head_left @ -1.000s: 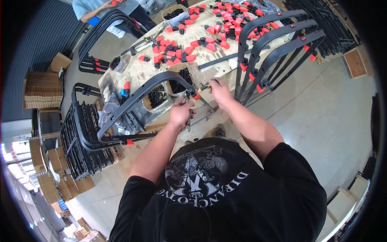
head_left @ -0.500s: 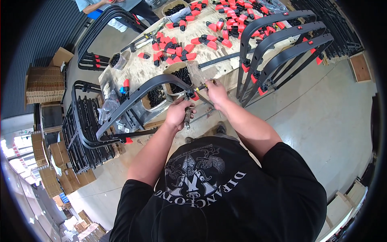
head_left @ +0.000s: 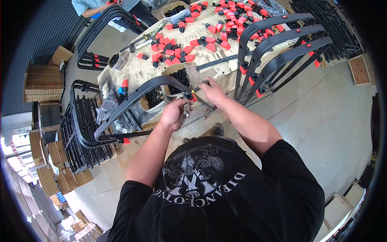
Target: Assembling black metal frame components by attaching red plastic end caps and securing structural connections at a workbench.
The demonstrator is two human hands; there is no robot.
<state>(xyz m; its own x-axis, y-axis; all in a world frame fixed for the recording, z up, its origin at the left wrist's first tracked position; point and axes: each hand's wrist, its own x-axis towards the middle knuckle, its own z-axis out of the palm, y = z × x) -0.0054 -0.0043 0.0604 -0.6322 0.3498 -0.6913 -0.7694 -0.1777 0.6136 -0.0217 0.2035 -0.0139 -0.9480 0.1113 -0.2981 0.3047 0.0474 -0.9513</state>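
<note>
A black U-shaped tubular frame [head_left: 139,93] lies across the near edge of the plywood worktable [head_left: 141,68]. My left hand [head_left: 174,115] is closed around a small metal hand tool [head_left: 186,111] right under the frame's end. My right hand [head_left: 212,92] pinches a small red-and-black fitting [head_left: 193,96] at that same frame end. Both hands meet at the table's front edge.
Several red-and-black clips [head_left: 177,52] are scattered over the table, beside bowls of black small parts [head_left: 179,76]. Three finished black frames [head_left: 278,44] lean at the table's right. More frames are stacked at left [head_left: 82,133]. Another person [head_left: 96,6] stands beyond the table. Cardboard boxes [head_left: 42,82] sit left.
The hands stay at the frame's end with only small shifts; my left hand with the tool has moved slightly under the fitting.
</note>
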